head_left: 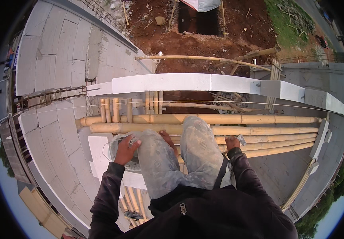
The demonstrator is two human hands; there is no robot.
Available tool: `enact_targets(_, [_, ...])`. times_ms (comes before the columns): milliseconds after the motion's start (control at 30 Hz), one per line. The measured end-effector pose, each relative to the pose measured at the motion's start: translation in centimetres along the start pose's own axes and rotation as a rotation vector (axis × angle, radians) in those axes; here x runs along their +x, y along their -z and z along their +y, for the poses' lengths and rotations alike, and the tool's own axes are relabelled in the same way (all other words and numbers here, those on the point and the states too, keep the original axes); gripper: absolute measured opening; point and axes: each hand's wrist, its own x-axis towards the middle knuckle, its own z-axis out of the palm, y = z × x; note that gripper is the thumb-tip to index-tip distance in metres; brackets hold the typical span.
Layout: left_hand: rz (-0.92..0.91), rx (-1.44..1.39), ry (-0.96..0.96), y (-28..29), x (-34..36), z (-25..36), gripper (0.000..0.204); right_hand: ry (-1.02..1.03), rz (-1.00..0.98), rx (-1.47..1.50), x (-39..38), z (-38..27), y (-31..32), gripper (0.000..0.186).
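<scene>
My left hand [127, 149] is over a bucket [134, 164] beside my left knee, its thumb held apart from the fingers. Grey material shows inside the bucket, and some grey marks the fingertips. To the right of my right knee, my right hand [232, 143] is closed around a small tool with a flat grey metal blade [241, 139]; its handle is hidden in the fist. In front of me runs a wall course of white blocks [164, 82], with a thin string [180, 100] stretched along its near side.
Thick bamboo poles [267, 119] lie side by side beneath me, with gaps showing a drop below. White blocks [99, 149] support the bucket. Grey block walls [56, 139] rise at left and right. Beyond the white course lie red soil [156, 40] and a dark pit [199, 22].
</scene>
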Motion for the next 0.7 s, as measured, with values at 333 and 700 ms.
enact_targets(333, [-0.234, -0.002, 0.618, -5.1, -16.3, 8.0, 0.113, 0.015, -0.441, -0.073, -20.5, -18.7, 10.5, 0.082])
enact_targets(700, [-0.26, 0.306, 0.76, -9.4, -15.9, 10.3, 0.102, -0.365, -0.465, -0.497, -26.0, -22.2, 5.4, 0.086])
